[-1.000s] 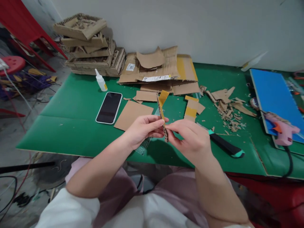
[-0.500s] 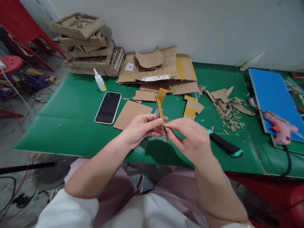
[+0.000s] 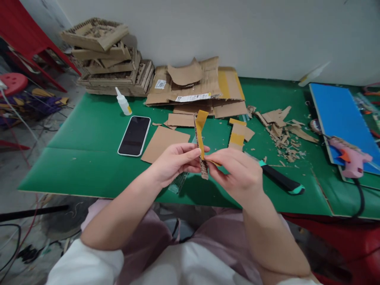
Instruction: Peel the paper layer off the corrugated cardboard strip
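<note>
My left hand [image 3: 184, 160] grips a narrow cardboard strip [image 3: 204, 171] upright, its corrugated edge showing. Yellow tape [image 3: 202, 122] runs along the strip, and its upper end bends away from the cardboard. Pinched in my right hand [image 3: 237, 166] is the lower part of this tape, pulled out to the right from the strip. Under my left hand lies a clear ruler [image 3: 178, 185], partly hidden. A flat cardboard piece [image 3: 166, 141] is just beyond that hand. Near my right hand rests a black and teal utility knife [image 3: 282, 178].
A phone [image 3: 134, 135] and a glue bottle [image 3: 122, 102] are at left, before stacked cardboard trays [image 3: 115, 75]. Folded cardboard [image 3: 190, 89] lies at the back. Torn scraps [image 3: 282, 136], a taped piece [image 3: 237, 134], a blue board [image 3: 346, 116] and a pink glue gun [image 3: 353, 158] sit at right.
My right hand has drawn the tape's lower end slightly away from the strip, so more yellow tape shows between its fingers and the cardboard. My left hand keeps its hold.
</note>
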`<action>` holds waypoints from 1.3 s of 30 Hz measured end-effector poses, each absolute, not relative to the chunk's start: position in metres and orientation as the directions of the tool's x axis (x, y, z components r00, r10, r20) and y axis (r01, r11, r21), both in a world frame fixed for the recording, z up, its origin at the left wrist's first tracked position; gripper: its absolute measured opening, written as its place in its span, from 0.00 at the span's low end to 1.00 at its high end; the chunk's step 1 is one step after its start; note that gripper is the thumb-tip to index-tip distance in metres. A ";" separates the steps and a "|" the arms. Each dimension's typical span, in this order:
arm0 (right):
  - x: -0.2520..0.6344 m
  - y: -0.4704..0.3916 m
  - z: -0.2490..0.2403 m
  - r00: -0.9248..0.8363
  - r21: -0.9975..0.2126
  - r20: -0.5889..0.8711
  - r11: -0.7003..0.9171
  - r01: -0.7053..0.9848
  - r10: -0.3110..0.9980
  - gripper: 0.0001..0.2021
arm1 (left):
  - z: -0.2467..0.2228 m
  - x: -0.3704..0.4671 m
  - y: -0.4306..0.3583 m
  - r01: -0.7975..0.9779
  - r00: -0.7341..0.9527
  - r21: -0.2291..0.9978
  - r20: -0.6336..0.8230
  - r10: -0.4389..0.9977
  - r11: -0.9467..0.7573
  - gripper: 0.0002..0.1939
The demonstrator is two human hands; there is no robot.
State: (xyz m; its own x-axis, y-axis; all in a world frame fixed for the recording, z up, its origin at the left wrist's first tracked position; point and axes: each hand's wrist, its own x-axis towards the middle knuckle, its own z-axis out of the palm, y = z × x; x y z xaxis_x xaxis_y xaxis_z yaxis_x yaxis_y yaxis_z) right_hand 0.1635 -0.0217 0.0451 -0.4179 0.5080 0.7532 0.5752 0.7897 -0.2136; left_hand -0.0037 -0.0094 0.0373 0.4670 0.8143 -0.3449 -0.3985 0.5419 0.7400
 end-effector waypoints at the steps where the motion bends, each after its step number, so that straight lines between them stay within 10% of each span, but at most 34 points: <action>1: 0.163 -0.022 0.045 -0.413 -0.230 0.749 0.788 0.571 0.518 0.05 | 0.037 -0.004 -0.009 -0.396 0.470 0.739 -0.347 0.812 0.545 0.21; 8: 0.166 -0.022 0.044 -0.385 -0.389 0.685 0.757 0.525 0.619 0.03 | 0.037 -0.005 -0.009 -0.380 0.482 0.732 -0.365 0.797 0.565 0.21; 19: 0.164 -0.021 0.039 -0.433 -0.154 0.767 0.792 0.591 0.473 0.08 | 0.038 -0.002 -0.012 -0.361 0.420 0.789 -0.339 0.842 0.497 0.21; 39: 0.162 -0.022 0.041 -0.422 -0.167 0.753 0.767 0.619 0.505 0.06 | 0.035 -0.001 -0.013 -0.323 0.377 0.834 -0.320 0.869 0.448 0.20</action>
State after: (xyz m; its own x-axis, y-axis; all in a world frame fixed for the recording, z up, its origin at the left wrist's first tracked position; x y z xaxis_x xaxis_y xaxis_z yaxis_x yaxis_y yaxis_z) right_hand 0.1620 -0.0225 0.0413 -0.4224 0.5049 0.7528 0.6194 0.7671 -0.1671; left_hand -0.0005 -0.0130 0.0348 0.3771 0.8690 -0.3205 -0.3232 0.4477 0.8337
